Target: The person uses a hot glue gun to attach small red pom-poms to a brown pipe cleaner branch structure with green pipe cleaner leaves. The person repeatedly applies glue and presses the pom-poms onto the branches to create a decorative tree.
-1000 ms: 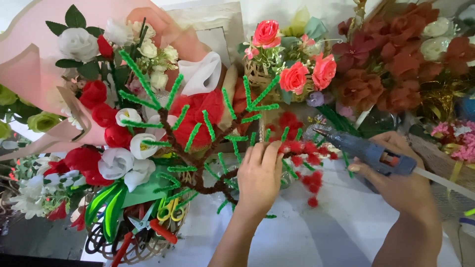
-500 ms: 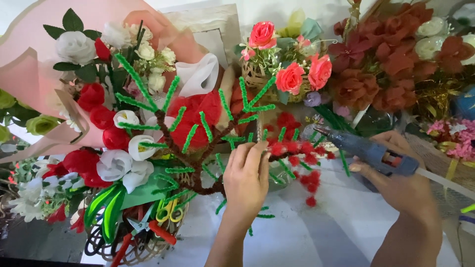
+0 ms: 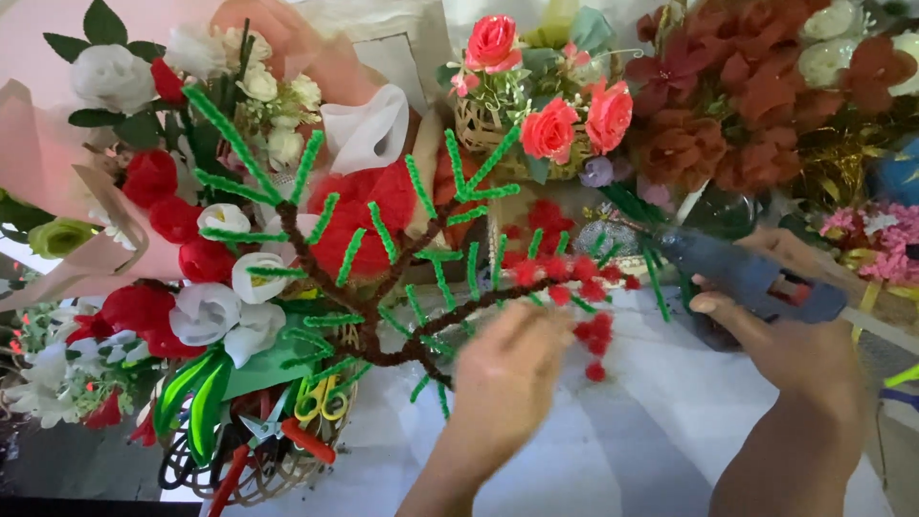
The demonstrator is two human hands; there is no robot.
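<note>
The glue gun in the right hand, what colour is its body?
The glue gun is dark blue-grey; the head view shows it.

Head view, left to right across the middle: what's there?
Pink-wrapped bouquet → white rose → pipe-cleaner branch → left hand → red pompoms → glue gun in the right hand.

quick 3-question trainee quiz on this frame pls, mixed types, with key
1. True or false: the right hand holds a blue glue gun.
2. The left hand holds a pipe-cleaner branch. Its brown stems carry: A) green leaves and red pompoms B) yellow beads C) white feathers
3. Fill in: the scissors lie in a ____ basket to the left of the left hand.

Key: 1 true; 2 A; 3 wicker
</note>
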